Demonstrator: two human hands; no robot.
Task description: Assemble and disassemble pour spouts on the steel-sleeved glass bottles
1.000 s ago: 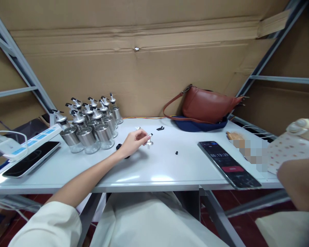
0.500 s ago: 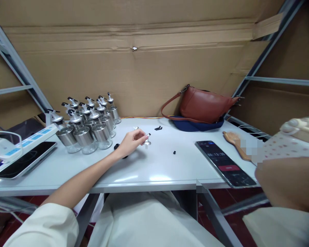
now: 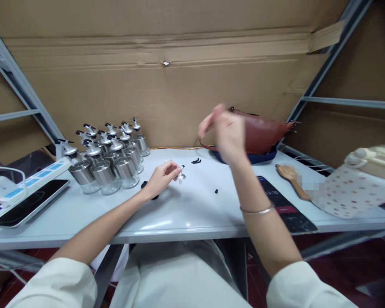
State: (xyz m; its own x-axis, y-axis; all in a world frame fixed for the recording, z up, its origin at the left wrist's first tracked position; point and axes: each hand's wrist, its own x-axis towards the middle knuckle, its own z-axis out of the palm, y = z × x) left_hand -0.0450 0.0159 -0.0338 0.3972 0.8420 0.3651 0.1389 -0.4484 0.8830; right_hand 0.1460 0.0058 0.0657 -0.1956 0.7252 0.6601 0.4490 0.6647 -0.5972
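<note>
My left hand is closed, thumb against fingers, on a small silver pourer spout just above the table. A dark tip sticks out beside the fingertips. My right hand is raised over the table in front of the bag, and motion smears its fingers. Beyond the left hand lies a black lever piece. A tiny black plug rests to the right. Black parts are partly hidden behind my left wrist.
Several glass oil bottles with steel sleeves and pourers stand at left, near a power strip and a phone. At right are a brown bag on blue cloth, another phone, a wooden brush and a dotted container.
My right hand has swung from the far right, by the dotted container, up and left to in front of the bag. My left hand keeps its grip on the pourer spout.
</note>
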